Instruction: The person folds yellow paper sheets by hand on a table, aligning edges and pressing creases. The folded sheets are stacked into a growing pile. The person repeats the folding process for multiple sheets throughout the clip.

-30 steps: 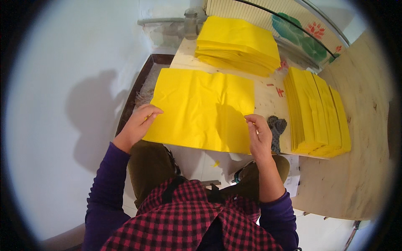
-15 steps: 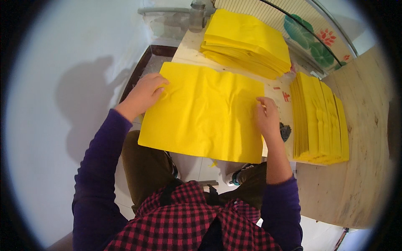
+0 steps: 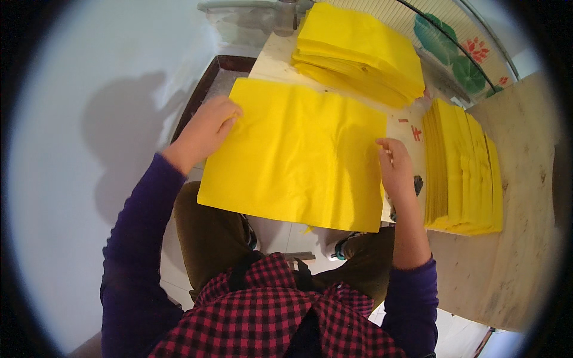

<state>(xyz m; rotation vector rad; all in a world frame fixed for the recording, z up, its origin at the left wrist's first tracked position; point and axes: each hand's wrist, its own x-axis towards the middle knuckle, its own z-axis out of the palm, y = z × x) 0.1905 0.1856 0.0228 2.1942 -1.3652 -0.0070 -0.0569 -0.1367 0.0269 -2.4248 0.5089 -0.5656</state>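
A wide yellow sheet of cloth-like material (image 3: 304,158) is spread in front of me, its near edge reaching out over my legs. Soft creases run down its middle and right part. My left hand (image 3: 209,130) pinches its left edge near the far corner, fingers curled. At the opposite edge, my right hand (image 3: 396,168) is closed with thumb and fingertips on the sheet's border. Beyond the sheet lies a thick pile of yellow sheets (image 3: 361,45). Another stack of folded yellow pieces (image 3: 462,173) sits to the right of my right hand.
Under these lies a pale wooden table (image 3: 271,67) with red marks (image 3: 416,132) on it. A dark grey lump (image 3: 418,184) is beside my right wrist. A glass jar (image 3: 285,19) stands at the far left corner. A wooden panel (image 3: 522,197) borders the right side; a white wall (image 3: 65,179) the left.
My right hand has shifted slightly right with the sheet's right edge, and the sheet looks a little smoother. The view has moved slightly; the left hand still pinches its edge.
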